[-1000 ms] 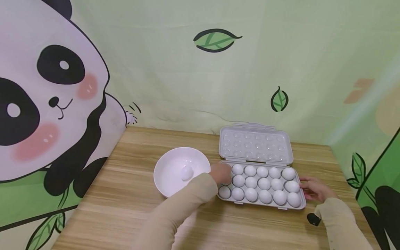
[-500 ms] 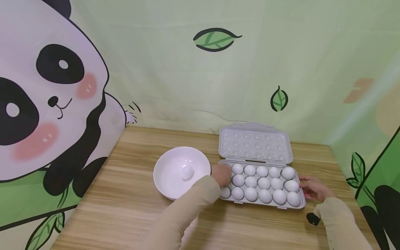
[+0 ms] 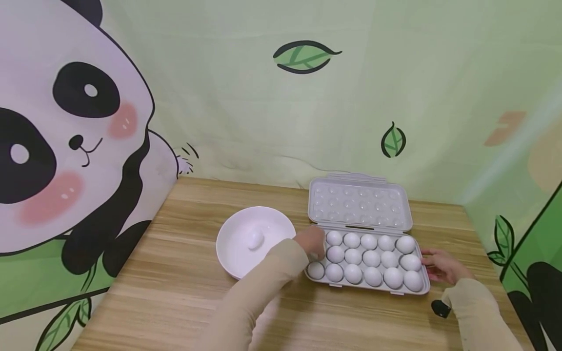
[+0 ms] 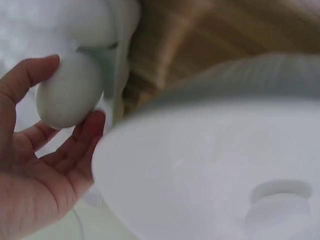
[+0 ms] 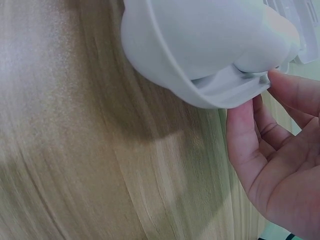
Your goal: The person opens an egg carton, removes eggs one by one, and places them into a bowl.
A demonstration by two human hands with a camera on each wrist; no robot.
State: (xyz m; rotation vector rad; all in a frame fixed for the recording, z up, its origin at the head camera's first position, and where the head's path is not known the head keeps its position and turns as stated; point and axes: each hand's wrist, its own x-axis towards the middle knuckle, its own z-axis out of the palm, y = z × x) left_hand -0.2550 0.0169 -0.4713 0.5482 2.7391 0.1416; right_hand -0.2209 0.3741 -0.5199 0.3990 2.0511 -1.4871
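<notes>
My left hand is at the left end of the grey egg box. In the left wrist view it pinches a white egg between thumb and fingertips, just over a vacant cup of the box. From the head view that egg is mostly hidden by the hand. My right hand grips the box's right end; in the right wrist view the thumb lies on the rim with fingers below it. White eggs fill the visible cups. A white bowl stands left of the box.
One white egg lies inside the bowl. The box's lid is folded open toward the wall. Wooden tabletop shows in front and to the left. A printed panda cloth hangs behind.
The left hand shifts slightly right and forward, then draws back a little, uncovering the front-left egg again. Inside the bowl the egg has rolled slightly left. The right hand keeps its place.
</notes>
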